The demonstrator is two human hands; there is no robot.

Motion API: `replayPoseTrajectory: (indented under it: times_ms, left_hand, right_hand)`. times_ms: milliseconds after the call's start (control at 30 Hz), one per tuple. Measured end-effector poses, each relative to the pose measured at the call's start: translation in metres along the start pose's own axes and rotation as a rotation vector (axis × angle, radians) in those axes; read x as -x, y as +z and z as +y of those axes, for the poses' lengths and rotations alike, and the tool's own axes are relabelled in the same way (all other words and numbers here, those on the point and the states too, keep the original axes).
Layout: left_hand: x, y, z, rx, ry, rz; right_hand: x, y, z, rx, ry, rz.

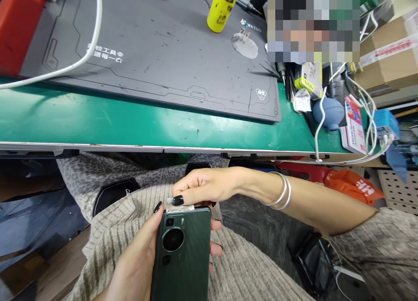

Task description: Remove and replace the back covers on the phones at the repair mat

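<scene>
A dark green smartphone rests in my left hand, its back and round camera module facing up. The thumb lies along its left side, and fingertips curl round the right edge. At the phone's top edge, my right hand pinches a small pale strip with its thumb pressed on top. Whether the strip is cloth, paper or tape I cannot tell. It lies against the top edge, and the right fingers are partly hidden behind the phone.
A grey work mat lies on the green bench in front of me. On it stands a yellow ESD-safe bottle. A blue air blower, a small box and white cables crowd the right side. A red object sits far left.
</scene>
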State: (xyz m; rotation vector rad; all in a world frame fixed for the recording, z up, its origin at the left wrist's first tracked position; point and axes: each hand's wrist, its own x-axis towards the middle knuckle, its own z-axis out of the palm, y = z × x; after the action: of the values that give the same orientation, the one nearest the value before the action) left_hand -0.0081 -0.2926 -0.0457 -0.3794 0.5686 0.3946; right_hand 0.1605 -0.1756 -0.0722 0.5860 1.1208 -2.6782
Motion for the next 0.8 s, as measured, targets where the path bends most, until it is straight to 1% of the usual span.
replayPoseTrajectory:
  times_ms: [133,267,333,367,467,533,567,633,800]
  left_hand:
    - [0.0,0.002,0.0,-0.002,0.01,-0.026]
    - [0.002,0.005,0.003,-0.032,0.002,0.005]
    - [0.003,0.005,0.006,-0.02,0.008,0.021]
    - [0.004,0.005,0.008,-0.012,0.004,0.021]
    - [0.005,0.003,0.011,0.0,-0.019,-0.001]
    - [0.005,0.002,0.011,0.009,-0.015,-0.015]
    - [0.005,0.002,0.011,0.018,-0.007,-0.02]
    - [0.004,0.002,0.009,0.032,-0.004,-0.025]
    - [0.002,0.001,0.006,0.078,-0.019,-0.023]
  right_hand:
    - [0.0,0.0,0.002,-0.021,0.009,-0.004]
    - [-0.001,-0.001,0.0,0.014,0.004,-0.021]
    - [-0.001,0.0,-0.006,0.133,-0.034,0.005]
    - [0.0,0.001,-0.011,0.243,-0.075,0.037]
    - [0.004,0.007,-0.029,0.683,-0.239,0.149]
    - [0.007,0.012,-0.039,0.903,-0.304,0.182]
    - [0.009,0.014,-0.043,0.963,-0.312,0.18]
    - [0.011,0.015,-0.048,1.007,-0.31,0.159]
    - [0.01,0.012,-0.05,0.989,-0.301,0.083]
